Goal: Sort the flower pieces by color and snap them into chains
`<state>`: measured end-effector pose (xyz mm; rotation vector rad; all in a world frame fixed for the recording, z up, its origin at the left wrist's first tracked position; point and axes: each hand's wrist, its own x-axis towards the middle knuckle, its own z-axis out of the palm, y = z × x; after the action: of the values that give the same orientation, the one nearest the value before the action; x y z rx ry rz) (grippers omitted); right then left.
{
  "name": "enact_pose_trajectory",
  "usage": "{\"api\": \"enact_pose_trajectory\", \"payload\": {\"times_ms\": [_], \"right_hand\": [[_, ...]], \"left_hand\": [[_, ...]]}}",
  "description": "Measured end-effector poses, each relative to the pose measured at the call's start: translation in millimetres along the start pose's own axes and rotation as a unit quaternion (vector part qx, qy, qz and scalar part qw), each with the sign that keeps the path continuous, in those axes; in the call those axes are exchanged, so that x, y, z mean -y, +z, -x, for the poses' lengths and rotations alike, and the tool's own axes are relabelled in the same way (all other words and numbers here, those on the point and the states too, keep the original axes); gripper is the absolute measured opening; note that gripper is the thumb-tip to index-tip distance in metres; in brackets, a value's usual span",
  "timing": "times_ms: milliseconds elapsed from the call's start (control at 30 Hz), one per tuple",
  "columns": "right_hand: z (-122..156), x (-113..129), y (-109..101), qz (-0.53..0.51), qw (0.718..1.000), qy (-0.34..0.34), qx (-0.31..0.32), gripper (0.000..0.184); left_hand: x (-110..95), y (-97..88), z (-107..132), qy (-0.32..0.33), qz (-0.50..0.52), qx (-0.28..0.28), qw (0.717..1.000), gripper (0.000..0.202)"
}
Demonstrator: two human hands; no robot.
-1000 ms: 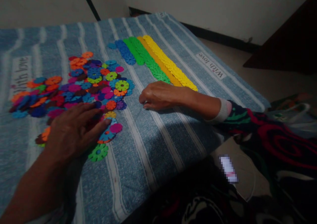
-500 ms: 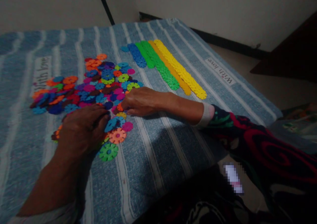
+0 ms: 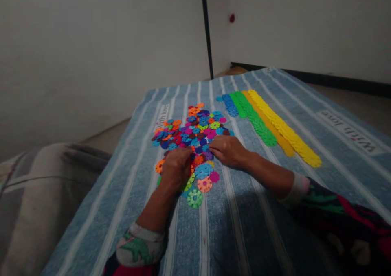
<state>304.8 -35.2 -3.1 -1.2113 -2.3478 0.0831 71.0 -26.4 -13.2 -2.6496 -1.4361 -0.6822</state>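
A loose heap of flat notched plastic discs [image 3: 195,130] in many colours lies on the striped cloth. At its near left side is my left hand [image 3: 176,168], fingers curled and fingertips down among the discs. Opposite it, my right hand [image 3: 228,149] has its thumb and fingers pinched together at the heap's right edge. Whatever either hand holds is hidden by the fingers. Close to my hands lie a light green disc [image 3: 194,198], a peach disc [image 3: 204,184] and a magenta disc [image 3: 214,176].
Right of the heap, overlapping discs form slanting rows: yellow [image 3: 284,127], orange [image 3: 286,149], green [image 3: 259,127] and a shorter blue row [image 3: 230,106]. One light blue disc [image 3: 219,99] lies beside them. Grey fabric [image 3: 55,194] is at the left, and a wall [image 3: 106,44] stands behind.
The camera view has swung left and up, so everything sits further right and lower. Both hands stay at the heap, with the left hand's fingertips now close to the right's.
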Motion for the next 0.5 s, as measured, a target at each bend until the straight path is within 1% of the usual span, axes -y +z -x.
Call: {"api": "enact_pose_trajectory", "payload": {"times_ms": [100, 167, 233, 333, 433, 500], "right_hand": [[1.2, -7.8, 1.3, 0.012, 0.997, 0.022, -0.07, 0.027], [1.6, -11.4, 1.8, 0.02, 0.994, 0.04, -0.103, 0.028], [2.3, -14.5, 3.2, 0.023, 0.991, 0.053, -0.117, 0.029], [3.6, -17.4, 5.9, 0.027, 0.991, 0.057, -0.121, 0.032], [4.8, -13.1, 7.0, 0.011, 0.992, 0.022, -0.122, 0.031], [5.9, -3.6, 6.6, -0.021, 0.993, -0.043, -0.11, 0.028]], "left_hand": [[2.5, 0.5, 2.4, 0.0, 0.01, -0.011, 1.0, 0.03], [3.4, 0.0, 3.1, -0.007, 0.019, -0.021, 1.0, 0.031], [3.7, -1.0, 3.3, -0.016, 0.03, -0.029, 0.999, 0.032], [3.0, -2.8, 3.8, -0.028, 0.058, -0.032, 0.997, 0.031], [1.4, -4.4, 5.0, -0.043, 0.089, -0.039, 0.994, 0.03], [-0.3, -5.2, 5.9, -0.056, 0.099, -0.048, 0.992, 0.029]]}}
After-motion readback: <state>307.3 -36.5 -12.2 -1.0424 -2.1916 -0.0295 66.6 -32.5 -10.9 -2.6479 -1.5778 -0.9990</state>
